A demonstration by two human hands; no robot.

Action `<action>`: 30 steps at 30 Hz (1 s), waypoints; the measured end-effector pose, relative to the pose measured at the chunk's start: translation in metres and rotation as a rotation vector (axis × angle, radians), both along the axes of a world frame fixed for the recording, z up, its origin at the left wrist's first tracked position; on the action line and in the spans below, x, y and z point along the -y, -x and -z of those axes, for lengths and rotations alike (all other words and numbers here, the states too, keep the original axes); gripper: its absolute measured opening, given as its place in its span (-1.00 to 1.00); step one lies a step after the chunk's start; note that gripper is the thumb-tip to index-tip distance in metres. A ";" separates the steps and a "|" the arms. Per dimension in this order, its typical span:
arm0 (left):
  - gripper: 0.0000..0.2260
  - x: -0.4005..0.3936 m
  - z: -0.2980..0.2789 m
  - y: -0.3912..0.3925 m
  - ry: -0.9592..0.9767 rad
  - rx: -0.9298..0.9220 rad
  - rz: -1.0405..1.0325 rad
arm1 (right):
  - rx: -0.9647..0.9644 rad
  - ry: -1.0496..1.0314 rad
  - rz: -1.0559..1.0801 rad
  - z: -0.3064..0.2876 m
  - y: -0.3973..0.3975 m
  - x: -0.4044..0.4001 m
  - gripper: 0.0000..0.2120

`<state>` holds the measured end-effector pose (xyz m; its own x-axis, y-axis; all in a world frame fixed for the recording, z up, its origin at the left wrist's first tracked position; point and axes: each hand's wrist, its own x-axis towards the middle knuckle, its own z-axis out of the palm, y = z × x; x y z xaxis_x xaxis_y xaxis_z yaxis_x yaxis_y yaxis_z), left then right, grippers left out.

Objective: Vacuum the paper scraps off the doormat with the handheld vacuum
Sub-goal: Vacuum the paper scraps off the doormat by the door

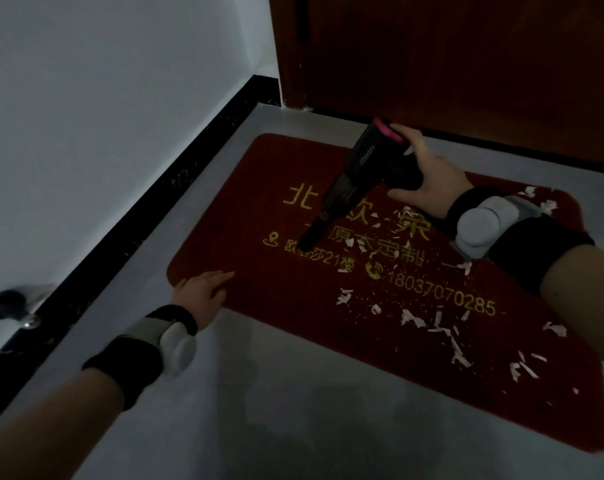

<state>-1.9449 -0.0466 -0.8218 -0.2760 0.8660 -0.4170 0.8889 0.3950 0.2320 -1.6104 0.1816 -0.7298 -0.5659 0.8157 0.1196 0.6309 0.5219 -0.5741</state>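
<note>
Right hand [428, 174] grips the black handheld vacuum [359, 174], fingers wrapped round its handle; nozzle tilted down-left, touching the red doormat [259, 209]. Paper scraps [442, 327] litter the mat's right half. Left hand [203, 292] rests, fingers together, on the mat's near-left edge.

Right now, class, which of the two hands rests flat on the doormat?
The left hand, open with fingers on the red doormat near its corner. The right hand grips the black vacuum instead.
</note>
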 end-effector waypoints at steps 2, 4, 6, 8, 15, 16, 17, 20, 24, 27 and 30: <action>-0.62 -0.003 0.009 -0.010 -0.022 0.068 -0.040 | 0.018 -0.005 0.007 -0.002 0.000 0.006 -0.10; -0.62 -0.007 0.012 -0.025 -0.058 0.111 -0.067 | 0.043 -0.023 0.049 0.001 -0.007 0.015 -0.10; -0.62 -0.013 0.013 -0.036 -0.082 0.141 -0.062 | 0.057 -0.046 0.148 0.004 -0.018 0.017 -0.11; -0.62 -0.020 0.015 -0.042 -0.083 0.154 -0.021 | 0.039 -0.053 0.265 0.005 -0.029 0.016 -0.13; -0.61 -0.034 0.028 -0.061 -0.089 0.075 0.074 | -0.019 0.024 0.419 0.005 -0.063 0.017 -0.14; -0.61 -0.034 0.030 -0.062 -0.083 0.032 0.097 | -0.019 0.060 0.380 0.005 -0.067 0.015 -0.13; -0.60 -0.034 0.030 -0.062 -0.067 -0.017 0.123 | -0.006 0.096 0.347 0.004 -0.072 0.013 -0.13; -0.56 -0.035 0.027 -0.062 0.008 -0.109 0.221 | 0.051 0.156 0.324 0.004 -0.083 0.006 -0.14; -0.54 -0.037 0.026 -0.055 0.013 -0.156 0.274 | 0.016 0.107 0.379 0.015 -0.073 0.004 -0.16; -0.54 -0.035 0.028 -0.057 -0.034 -0.135 0.227 | 0.005 0.044 0.487 0.020 -0.062 0.003 -0.16; -0.53 -0.037 0.029 -0.061 -0.047 -0.143 0.217 | 0.017 -0.057 0.584 0.025 -0.050 0.000 -0.17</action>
<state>-1.8838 -0.0099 -0.8512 -0.1348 0.9289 -0.3450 0.9767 0.1832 0.1118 -1.5600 0.1814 -0.7551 -0.0267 0.9856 0.1672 0.8323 0.1146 -0.5423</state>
